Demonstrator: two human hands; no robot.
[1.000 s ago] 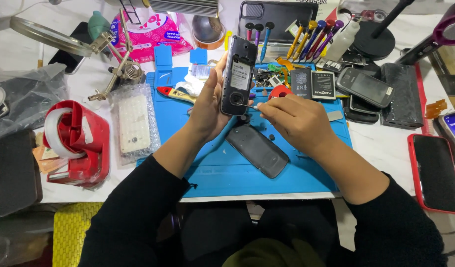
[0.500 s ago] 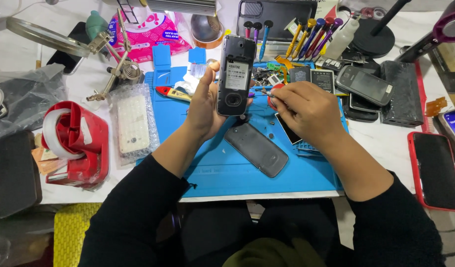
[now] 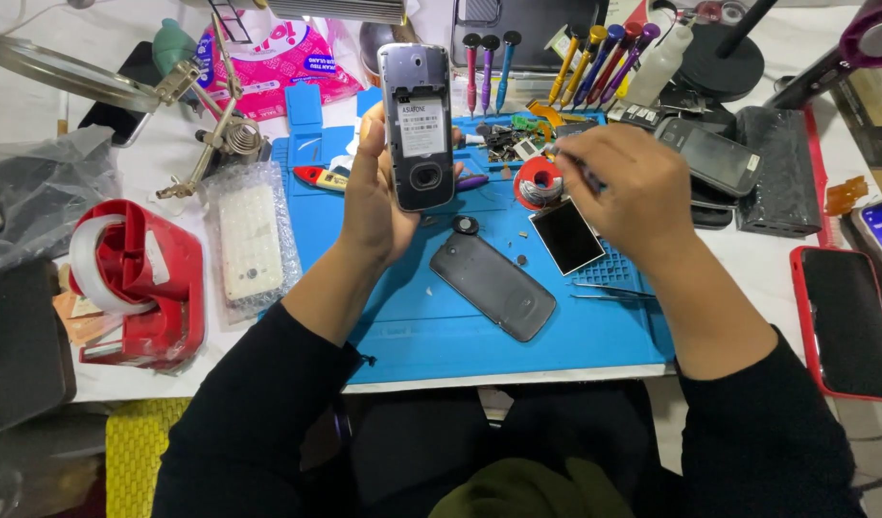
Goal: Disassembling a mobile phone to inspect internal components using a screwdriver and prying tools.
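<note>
My left hand [image 3: 378, 197] grips opened grey backless phone [image 3: 419, 125] upright; right hand [image 3: 633, 187] pinches thin tool, tip hidden. Loose grip = phone could drop onto blue silicone mat [image 3: 402, 317].

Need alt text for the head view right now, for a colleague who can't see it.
The left hand holds an opened grey phone upright, back facing the camera, above a blue work mat. The right hand grips a thin tool near a solder spool; a dark back cover and small screen lie on the mat.

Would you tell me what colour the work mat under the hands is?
The work mat is bright blue, seen clearly in the head view.
</note>
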